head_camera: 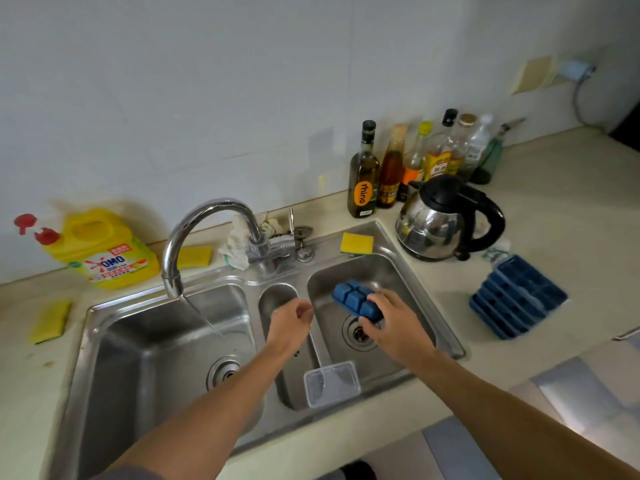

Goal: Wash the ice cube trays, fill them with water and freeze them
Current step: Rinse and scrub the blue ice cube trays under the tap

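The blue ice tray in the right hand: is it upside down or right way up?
Upside down: the blue ice tray, gripped by the right hand, shows bulging cell bottoms on top.

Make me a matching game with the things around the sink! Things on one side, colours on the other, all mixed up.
Things:
1. kettle
2. detergent jug
3. ice cube tray held in the right hand
4. plastic box

Colours:
A. yellow
B. see-through
C. silver and black
D. blue

Pairs: 1-C, 2-A, 3-D, 4-B
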A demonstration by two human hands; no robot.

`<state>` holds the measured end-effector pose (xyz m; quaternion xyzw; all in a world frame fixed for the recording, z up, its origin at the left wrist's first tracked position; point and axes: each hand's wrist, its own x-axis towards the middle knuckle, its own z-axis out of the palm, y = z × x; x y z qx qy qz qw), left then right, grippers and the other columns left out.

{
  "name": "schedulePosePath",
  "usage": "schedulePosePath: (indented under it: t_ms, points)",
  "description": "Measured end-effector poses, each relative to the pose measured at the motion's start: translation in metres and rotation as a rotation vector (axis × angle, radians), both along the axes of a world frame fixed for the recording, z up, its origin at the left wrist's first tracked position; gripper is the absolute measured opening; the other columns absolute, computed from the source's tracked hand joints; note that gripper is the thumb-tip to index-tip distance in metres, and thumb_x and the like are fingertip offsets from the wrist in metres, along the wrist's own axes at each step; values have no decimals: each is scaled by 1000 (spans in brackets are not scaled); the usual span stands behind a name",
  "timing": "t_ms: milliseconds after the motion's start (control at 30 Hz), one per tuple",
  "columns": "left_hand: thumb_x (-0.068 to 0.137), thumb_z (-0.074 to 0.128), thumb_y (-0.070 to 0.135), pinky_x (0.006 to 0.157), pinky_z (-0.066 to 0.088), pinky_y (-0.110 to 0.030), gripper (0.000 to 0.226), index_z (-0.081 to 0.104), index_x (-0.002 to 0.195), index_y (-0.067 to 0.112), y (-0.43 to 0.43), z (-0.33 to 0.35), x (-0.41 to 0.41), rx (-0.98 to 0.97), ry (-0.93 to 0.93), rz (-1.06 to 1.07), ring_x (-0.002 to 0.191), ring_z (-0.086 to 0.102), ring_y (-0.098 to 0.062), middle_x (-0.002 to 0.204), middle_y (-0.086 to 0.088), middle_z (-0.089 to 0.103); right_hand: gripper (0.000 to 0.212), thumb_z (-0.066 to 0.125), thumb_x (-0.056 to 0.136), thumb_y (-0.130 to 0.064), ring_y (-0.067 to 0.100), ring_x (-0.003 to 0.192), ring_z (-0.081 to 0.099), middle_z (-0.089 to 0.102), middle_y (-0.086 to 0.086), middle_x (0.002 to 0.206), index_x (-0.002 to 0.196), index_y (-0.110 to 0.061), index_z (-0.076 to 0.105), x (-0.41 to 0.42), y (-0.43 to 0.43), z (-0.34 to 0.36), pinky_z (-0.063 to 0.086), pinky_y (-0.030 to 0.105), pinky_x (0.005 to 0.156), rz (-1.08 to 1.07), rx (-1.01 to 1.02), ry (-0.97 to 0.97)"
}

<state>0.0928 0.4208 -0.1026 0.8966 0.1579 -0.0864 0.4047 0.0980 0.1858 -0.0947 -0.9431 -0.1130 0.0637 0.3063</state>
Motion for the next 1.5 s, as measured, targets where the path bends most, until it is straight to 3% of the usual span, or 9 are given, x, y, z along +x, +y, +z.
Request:
schedulePosePath:
  t_ms: [100,400,533,667,867,1033,1200,1367,1500]
  points:
    - [96,62,16,85,45,-21,20,69,115,18,-14,1,12,-39,-24,-54,101,65,-11,109,3,72,44,69,93,-41,11,104,56,56,-2,128,130,-19,59,7,-10,3,41,20,89,-22,2,45]
    - [95,63,4,75,44,-2,38,57,131,12,-63,3,28,-151,-169,-101,93,59,-4,110,6,63,26,65,88,-49,-1,75,61,65,-16,85,105,-30,64,16,-24,16,43,11,62,-52,189,63]
    - [98,59,5,75,48,-14,17,61,110,17,-95,9,36,-2,-303,-141,86,59,-6,99,2,64,24,63,93,-45,7,74,70,72,-8,87,105,-25,67,26,-55,25,59,26,66,-113,380,150]
    - [101,44,2,65,44,-28,26,64,87,9,-149,16,35,-218,-323,69,75,55,-19,85,-9,62,23,63,97,-45,9,75,74,73,3,100,102,-22,66,41,-111,42,61,28,61,-74,509,357]
    - [104,46,5,69,62,-38,33,68,100,30,-230,8,23,-322,-130,154,81,72,-17,94,-1,74,41,57,97,-53,5,94,65,69,-10,110,120,-21,67,53,-199,66,55,30,86,49,212,101]
    - [96,46,4,55,46,-30,34,76,97,19,-270,-1,21,-295,43,173,58,56,-13,69,3,67,30,64,97,-36,21,104,58,65,4,113,111,-10,69,64,-243,83,48,42,95,101,98,-232]
    - [99,47,5,55,44,-25,23,62,82,10,-306,-2,17,-436,233,234,56,46,-12,67,-2,50,54,58,95,-53,29,129,45,47,3,141,136,-17,51,64,-268,76,40,44,106,136,-224,-52]
    - [102,36,0,74,44,-34,34,60,124,-9,-324,-12,17,-534,292,284,86,55,-36,104,-25,61,68,59,94,-54,34,134,41,24,3,160,148,-21,35,55,-278,65,40,48,105,137,-286,2]
    - [103,27,3,58,25,-30,42,48,138,-7,-328,-17,21,-657,336,344,64,36,-23,83,-16,48,63,60,95,-41,35,127,45,23,6,159,148,-21,33,52,-276,64,44,44,104,111,-295,-8]
